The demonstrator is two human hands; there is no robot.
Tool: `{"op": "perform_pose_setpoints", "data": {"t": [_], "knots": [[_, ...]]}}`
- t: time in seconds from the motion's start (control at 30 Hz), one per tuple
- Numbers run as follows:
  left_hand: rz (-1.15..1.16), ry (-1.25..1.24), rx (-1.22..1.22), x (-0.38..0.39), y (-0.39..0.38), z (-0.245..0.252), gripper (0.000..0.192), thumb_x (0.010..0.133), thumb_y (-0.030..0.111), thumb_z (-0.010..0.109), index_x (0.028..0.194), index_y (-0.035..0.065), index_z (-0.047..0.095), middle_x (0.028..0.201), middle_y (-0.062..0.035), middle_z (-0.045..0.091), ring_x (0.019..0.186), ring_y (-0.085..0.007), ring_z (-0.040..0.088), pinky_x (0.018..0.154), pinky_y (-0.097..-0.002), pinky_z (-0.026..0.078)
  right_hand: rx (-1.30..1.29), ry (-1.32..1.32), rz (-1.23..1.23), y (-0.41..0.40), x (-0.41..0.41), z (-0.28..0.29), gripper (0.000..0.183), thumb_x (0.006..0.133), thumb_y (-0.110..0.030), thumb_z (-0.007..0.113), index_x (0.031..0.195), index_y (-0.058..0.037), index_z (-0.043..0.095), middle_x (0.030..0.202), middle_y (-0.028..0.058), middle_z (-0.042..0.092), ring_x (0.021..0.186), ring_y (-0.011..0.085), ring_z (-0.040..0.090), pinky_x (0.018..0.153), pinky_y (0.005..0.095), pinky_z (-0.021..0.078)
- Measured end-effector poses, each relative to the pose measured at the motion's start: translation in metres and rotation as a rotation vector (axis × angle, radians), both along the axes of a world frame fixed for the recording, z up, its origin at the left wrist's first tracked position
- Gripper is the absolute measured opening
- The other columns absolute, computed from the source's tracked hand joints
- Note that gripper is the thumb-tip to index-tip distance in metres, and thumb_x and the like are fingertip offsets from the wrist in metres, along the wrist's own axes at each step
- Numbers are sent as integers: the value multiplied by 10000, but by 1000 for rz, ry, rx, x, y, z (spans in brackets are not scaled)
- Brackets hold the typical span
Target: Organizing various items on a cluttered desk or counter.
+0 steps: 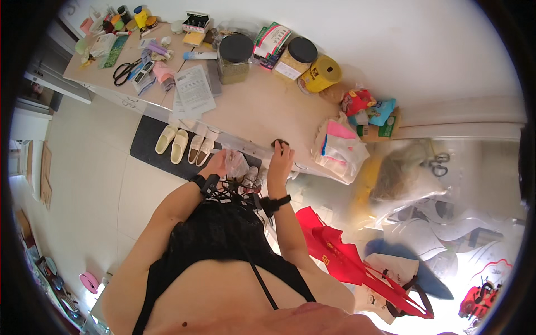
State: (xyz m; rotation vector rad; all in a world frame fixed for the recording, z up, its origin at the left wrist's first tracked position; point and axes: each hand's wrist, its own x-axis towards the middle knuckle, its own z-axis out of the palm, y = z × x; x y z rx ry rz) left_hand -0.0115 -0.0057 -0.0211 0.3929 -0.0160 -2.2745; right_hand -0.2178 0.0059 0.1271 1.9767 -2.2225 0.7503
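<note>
My left hand [217, 163] is in front of the wooden cabinet top [259, 104], closed on a crumpled clear plastic bag [236, 163]. At the cabinet's front edge, my right hand [281, 161] has its fingertips on a small dark object [278, 143], whose kind I cannot tell. A plastic packet [341, 146] with pink and white contents lies to the right of that hand. Behind stand a black-lidded jar [235, 58], a second black-lidded jar [295, 58] and a yellow can [320, 74]. Printed sheets [194, 90] and black-handled scissors [124, 73] are on the left part.
Below the cabinet, a dark mat [146, 136] holds pale slippers [179, 146] and other shoes [201, 149]. A red bag [335, 251] and a white tote bag [385, 268] are at the lower right. Snack packets [358, 102] lie at the cabinet's right end, beside large plastic bags [402, 176].
</note>
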Motion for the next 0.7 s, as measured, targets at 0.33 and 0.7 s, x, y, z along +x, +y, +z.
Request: {"op": "perform_pose_setpoints", "data": {"t": [0.33, 0.7], "knots": [[15, 53, -113, 1, 4, 0, 178, 873, 118, 453, 711, 48, 474, 788, -68, 497, 830, -246, 539, 806, -386, 466, -6, 329, -428, -77, -110, -9, 145, 835, -95, 545, 959, -59, 610, 956, 111, 552, 944, 285, 534, 762, 386, 473], [29, 101, 200, 4, 2, -19, 158, 862, 101, 472, 719, 47, 511, 838, -48, 534, 923, -249, 563, 980, -423, 419, 20, 227, -257, -11, -62, -3, 178, 805, -57, 545, 974, -35, 595, 950, 121, 545, 947, 295, 532, 766, 384, 483]]}}
